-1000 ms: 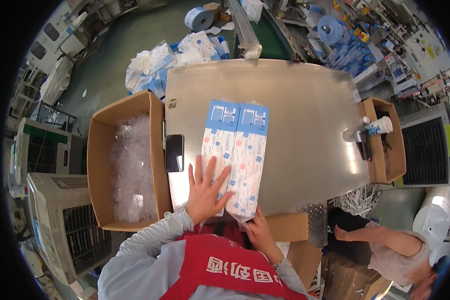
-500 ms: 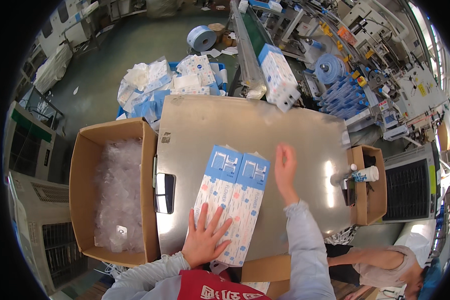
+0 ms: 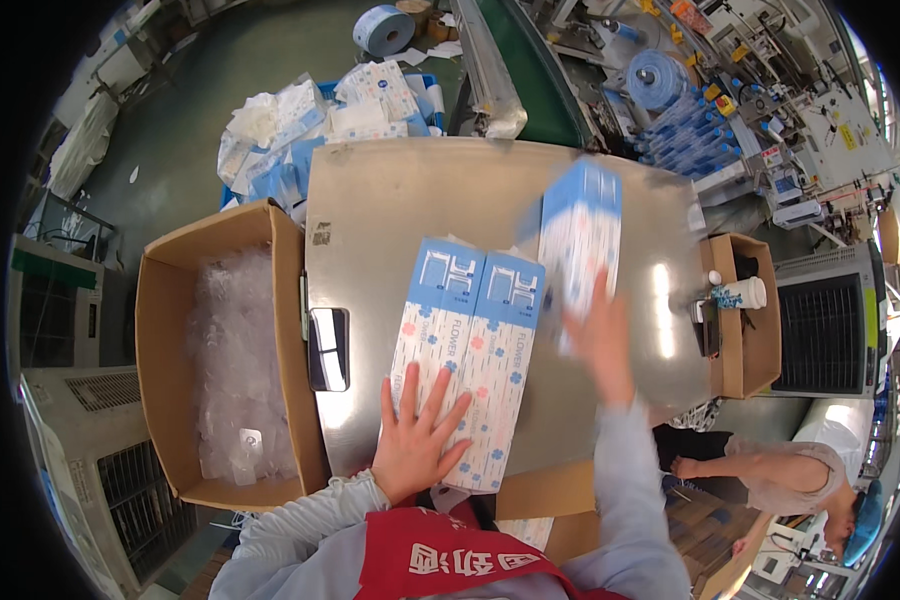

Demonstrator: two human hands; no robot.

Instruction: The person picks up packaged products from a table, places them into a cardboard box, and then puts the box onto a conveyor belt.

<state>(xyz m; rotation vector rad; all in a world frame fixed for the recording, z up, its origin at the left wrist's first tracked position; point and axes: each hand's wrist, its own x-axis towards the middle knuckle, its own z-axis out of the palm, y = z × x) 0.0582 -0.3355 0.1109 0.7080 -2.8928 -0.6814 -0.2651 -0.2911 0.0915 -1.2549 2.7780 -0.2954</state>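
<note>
Two long packs, which look like tissue packs, lie side by side on the metal table. The left pack and the right pack are white with flower prints and blue far ends. My left hand rests flat across them, fingers spread. To their right, a third pack of the same print is blurred by motion above or on the table. My right hand is at its near end and seems to touch it; its fingers are too smeared to show a grip.
At the left stands a cardboard box of clear plastic pieces, beside a phone. A blue crate heaped with packs and a green conveyor lie beyond the table. A small carton and another person are at the right.
The third pack has come off the conveyor's end toward me, to beside the two packs. My right hand has moved to its near end. My left hand stays on the two packs.
</note>
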